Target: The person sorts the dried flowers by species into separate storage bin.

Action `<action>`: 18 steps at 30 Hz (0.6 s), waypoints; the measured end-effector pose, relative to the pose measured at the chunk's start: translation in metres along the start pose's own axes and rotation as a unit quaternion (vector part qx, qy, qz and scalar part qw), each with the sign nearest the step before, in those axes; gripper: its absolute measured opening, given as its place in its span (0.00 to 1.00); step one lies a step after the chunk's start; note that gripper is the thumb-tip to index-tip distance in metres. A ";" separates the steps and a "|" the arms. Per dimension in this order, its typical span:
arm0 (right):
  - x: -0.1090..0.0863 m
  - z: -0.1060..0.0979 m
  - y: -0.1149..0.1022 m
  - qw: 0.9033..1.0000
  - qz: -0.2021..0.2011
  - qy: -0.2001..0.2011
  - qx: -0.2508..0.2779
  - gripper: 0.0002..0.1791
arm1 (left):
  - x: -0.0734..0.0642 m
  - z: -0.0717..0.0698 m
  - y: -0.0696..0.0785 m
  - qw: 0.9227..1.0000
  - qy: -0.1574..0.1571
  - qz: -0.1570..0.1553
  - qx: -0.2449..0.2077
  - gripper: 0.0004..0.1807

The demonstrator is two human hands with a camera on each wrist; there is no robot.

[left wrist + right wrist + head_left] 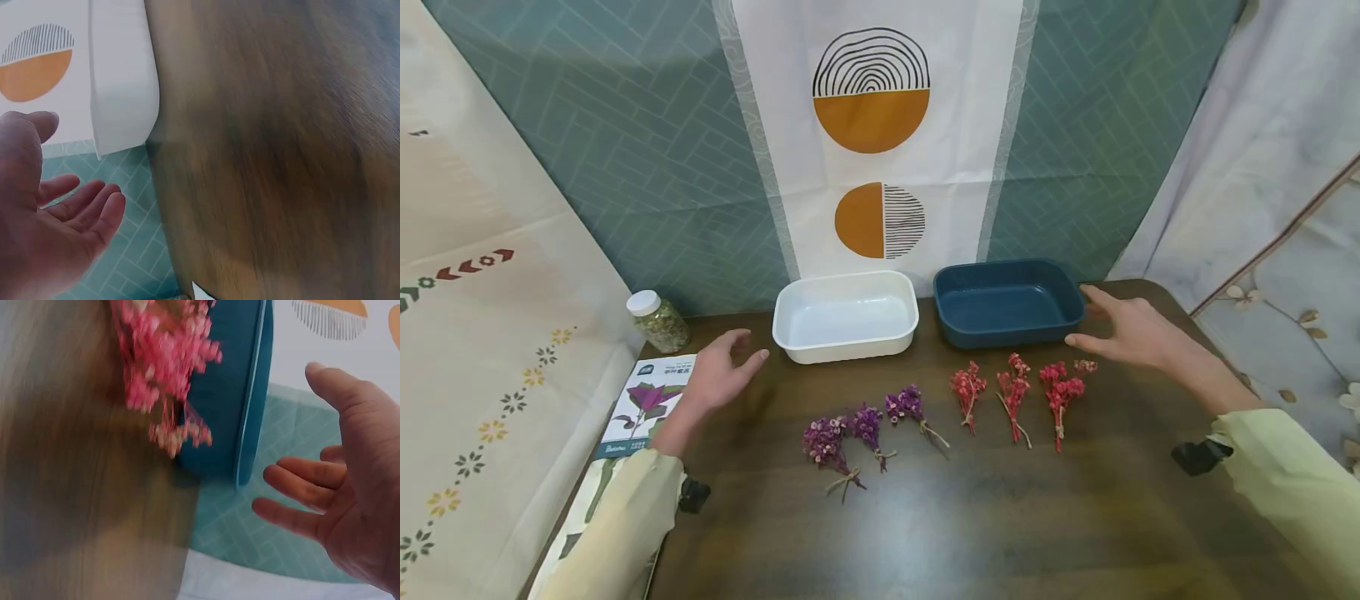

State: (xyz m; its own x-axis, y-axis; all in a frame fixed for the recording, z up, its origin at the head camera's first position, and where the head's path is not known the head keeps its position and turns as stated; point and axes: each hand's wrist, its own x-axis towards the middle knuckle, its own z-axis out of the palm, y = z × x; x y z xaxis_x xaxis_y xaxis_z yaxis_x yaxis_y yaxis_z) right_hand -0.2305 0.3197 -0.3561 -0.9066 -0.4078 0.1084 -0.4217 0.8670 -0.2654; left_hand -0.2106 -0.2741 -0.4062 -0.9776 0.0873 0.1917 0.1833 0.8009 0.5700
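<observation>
My left hand hovers left of a white rectangular dish, thumb and fingers spread and holding nothing. On the other side, my right hand is beside the right end of a dark blue dish, its fingers apart with nothing between them. Three small bunches of purple dried flowers lie in front of the white dish, stems tied. Three pink-red dried bunches lie before the blue dish, and show close up as pink flowers in the right wrist view. Both dishes show bare insides.
At the back left a glass jar with a white lid holds dried greenish bits. A booklet with a purple plant picture lies at the table's left edge. Patterned cloth hangs behind the brown wooden table.
</observation>
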 end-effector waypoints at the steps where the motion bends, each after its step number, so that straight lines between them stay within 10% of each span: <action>1: -0.001 0.001 -0.003 1.000 -0.005 0.003 0.010 0.48 | 0.002 0.002 0.001 1.000 -0.002 -0.002 -0.002 0.34; 18: 0.004 0.020 -0.051 0.991 -0.068 -0.026 0.110 0.44 | 0.038 0.032 0.004 0.999 -0.045 -0.006 -0.031 0.44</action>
State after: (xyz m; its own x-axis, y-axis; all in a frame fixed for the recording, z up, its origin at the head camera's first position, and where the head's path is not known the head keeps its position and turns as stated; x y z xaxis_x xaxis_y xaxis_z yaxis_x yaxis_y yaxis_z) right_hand -0.2127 0.2684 -0.3616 -0.8373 -0.5356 0.1103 -0.5215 0.7214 -0.4556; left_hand -0.2505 -0.2488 -0.4225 -0.9845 0.1331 0.1145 0.1755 0.7648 0.6199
